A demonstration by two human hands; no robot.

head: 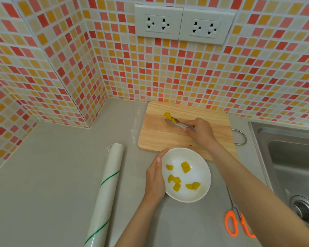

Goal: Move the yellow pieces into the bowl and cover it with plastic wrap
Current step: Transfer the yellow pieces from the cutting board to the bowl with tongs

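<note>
Scissors [239, 223] with orange handles lie nearest, on the table [61, 175] beside the sink [292, 157]. Left hand [155, 177], fingers straight, steadies the white bowl [169, 154]; several yellow pieces [185, 167] already inside. Right hand [202, 131] grips metal tongs [178, 124], tips closed on the last yellow pieces on the cutting board [159, 136]. Judged: transfer nearly complete. Plastic wrap roll [105, 189] sits untouched left of the bowl; covering not yet begun. No readable writing; the roll shows green stripes only.
</note>
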